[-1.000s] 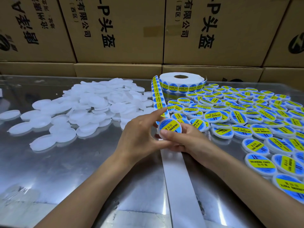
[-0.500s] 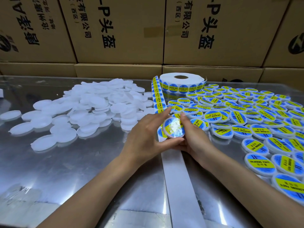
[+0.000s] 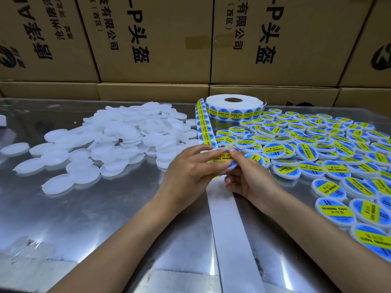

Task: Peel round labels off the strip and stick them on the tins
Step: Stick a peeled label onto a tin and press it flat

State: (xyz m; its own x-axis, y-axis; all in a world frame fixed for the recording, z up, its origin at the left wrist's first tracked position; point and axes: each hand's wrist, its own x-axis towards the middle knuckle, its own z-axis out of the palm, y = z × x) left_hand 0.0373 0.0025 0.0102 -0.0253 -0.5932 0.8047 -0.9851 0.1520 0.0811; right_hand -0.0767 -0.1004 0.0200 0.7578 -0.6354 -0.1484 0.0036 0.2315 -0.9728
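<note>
- Head view, landmark: the label roll [image 3: 233,106] lying flat at the far middle of the steel table [image 3: 84,208]; we place every item against it.
- Tin in hand [image 3: 229,163] — just nearer us than the roll, held between both hands above the strip. Small white round tin; we judge it light, stiff and smooth-walled, so best taken by its rim, leaving the top face free.
- Label [image 3: 222,158] — blue and yellow, lying across the tin's top. We judge it thin, limp and tacky, apt to crease; handle by the edge and smooth from the middle outward.
- Left hand [image 3: 190,172]: thumb under, fingers stretched across the label's left side, pinching the tin.
- Right hand [image 3: 247,178]: fingers curled round the tin's right rim and underside, one fingertip on the label's top edge.
- Strip [image 3: 204,127] — runs from the roll's left side toward us, carrying uncut labels; nearer than the hands it continues as bare white backing [image 3: 230,229] to the table's near edge.
- Blank tins [image 3: 118,140] — loose heap left of the roll, unlabelled, white, many overlapping.
- Labelled tins [image 3: 317,151] — spread right of the roll and nearer, tops up, some overlapping.
- Containers: cartons [image 3: 158,39] stacked behind the roll, closed; contents not visible. No tray or bin holds the tins.
</note>
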